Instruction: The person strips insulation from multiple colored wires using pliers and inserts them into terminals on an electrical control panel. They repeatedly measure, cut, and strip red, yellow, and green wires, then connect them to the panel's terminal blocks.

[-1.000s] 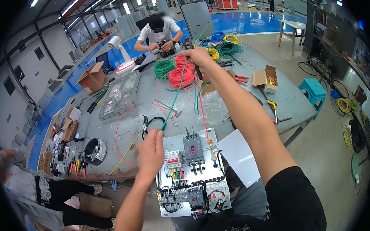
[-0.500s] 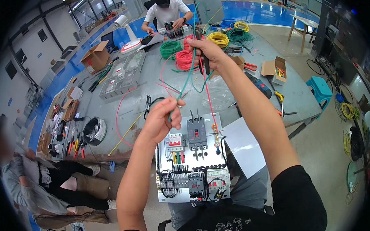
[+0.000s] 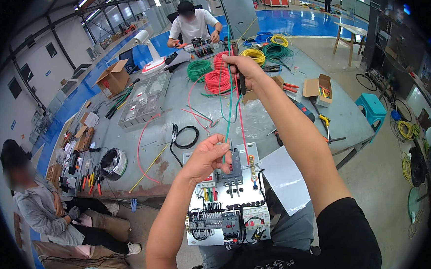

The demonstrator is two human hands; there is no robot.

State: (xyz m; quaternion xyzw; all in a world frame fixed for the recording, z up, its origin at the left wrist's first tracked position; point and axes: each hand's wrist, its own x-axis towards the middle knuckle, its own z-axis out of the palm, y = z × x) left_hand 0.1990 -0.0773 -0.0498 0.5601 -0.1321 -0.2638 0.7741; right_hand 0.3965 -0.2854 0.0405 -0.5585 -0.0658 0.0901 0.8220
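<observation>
In my left hand (image 3: 210, 156), pinched fingers hold a green wire (image 3: 229, 115) just above a dark grey circuit breaker (image 3: 235, 174). That hand hides part of the breaker. My right hand (image 3: 245, 69), farther up over the table, is closed around a dark-handled hand tool (image 3: 241, 86); its jaws are hard to make out. The green wire runs up past the right hand. A red wire (image 3: 241, 120) drops from near the tool to the breaker's right side. The breaker is mounted on a metal plate (image 3: 198, 241) with black terminal wiring and a contactor (image 3: 231, 223), resting over my lap.
Coils of red (image 3: 219, 81), green (image 3: 198, 71) and yellow wire (image 3: 253, 57) lie ahead on the grey table. White paper (image 3: 284, 180) sits right of the plate, a small open carton (image 3: 318, 86) beyond. One person (image 3: 195, 27) works across the table; another (image 3: 48, 208) sits at left.
My left hand has moved right and lower, over the breaker. The green wire now runs straighter between the hands. My right hand keeps hold of the tool, slightly lower.
</observation>
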